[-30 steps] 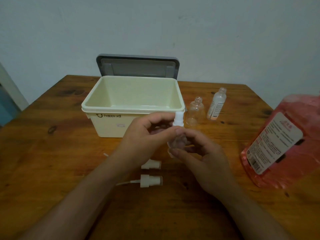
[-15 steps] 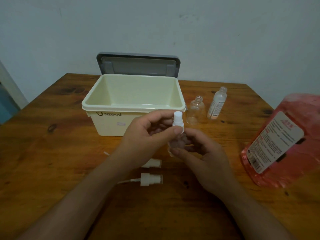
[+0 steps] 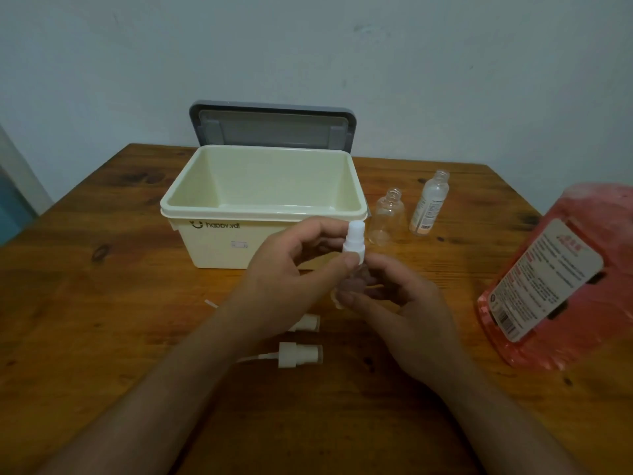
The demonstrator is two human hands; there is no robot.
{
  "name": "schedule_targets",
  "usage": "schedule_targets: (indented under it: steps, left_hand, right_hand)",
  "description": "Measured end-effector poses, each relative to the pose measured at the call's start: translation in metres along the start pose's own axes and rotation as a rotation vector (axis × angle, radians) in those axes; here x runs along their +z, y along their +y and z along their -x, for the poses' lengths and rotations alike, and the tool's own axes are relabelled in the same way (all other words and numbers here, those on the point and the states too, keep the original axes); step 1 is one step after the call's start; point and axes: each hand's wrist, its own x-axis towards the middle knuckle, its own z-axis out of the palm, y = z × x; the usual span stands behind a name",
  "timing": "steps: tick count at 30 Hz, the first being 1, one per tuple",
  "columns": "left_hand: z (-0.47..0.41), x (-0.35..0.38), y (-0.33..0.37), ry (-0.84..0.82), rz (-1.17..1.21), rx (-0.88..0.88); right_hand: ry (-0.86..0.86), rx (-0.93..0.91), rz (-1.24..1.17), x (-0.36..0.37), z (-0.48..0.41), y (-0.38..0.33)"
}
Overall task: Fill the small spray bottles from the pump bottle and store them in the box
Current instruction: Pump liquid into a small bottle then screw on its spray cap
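In front of the box, the right hand gripped a small bottle upright. The left hand pinched the spray cap atop it.

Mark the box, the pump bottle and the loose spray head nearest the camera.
box (image 3: 205, 248), head view, front wall.
pump bottle (image 3: 606, 221), head view, pink body above the label.
loose spray head (image 3: 291, 354), head view, white collar.

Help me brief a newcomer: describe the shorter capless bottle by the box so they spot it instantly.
Find the big open cream box. Right of it stand two capless bottles; the squat clear bottle is the nearer. Unlike the taller bottle beside it, it bears no label.
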Motion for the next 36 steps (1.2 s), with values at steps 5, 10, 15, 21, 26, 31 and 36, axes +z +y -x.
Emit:
schedule_targets:
  steps: [5, 10, 15, 21, 26, 31, 36]
  left_hand:
    - [-0.0006, 0.0050, -0.0011, 0.056, 0.009, 0.000]
    - [-0.0007, 0.0015, -0.0004, 0.003, 0.030, 0.002]
    - [-0.0003, 0.0060, -0.0001, 0.023, 0.032, 0.014]
    - [-0.0007, 0.0004, -0.0012, -0.001, 0.088, -0.030]
    - [0.0007, 0.0052, 0.0018, 0.002, 0.034, -0.004]
    - [0.0002, 0.0008, 0.0001, 0.028, 0.058, -0.024]
    - [0.0019, 0.0056, 0.0030, 0.019, 0.007, 0.020]
  right_hand:
    - [-0.021, -0.011, 0.033, 0.0006, 0.0004, -0.0006]
    - [-0.007, -0.002, 0.010, -0.0003, 0.0003, -0.0028]
    - [-0.028, -0.007, 0.029, 0.0001, 0.0007, 0.0004]
    - [-0.008, -0.014, 0.015, -0.0010, 0.0005, -0.0019]
    - [-0.017, -0.006, 0.029, -0.0004, 0.0004, -0.0010]
    - [-0.007, -0.006, 0.004, -0.0011, 0.0011, -0.0021]
    - [-0.003, -0.005, 0.020, -0.0005, 0.0006, -0.0007]
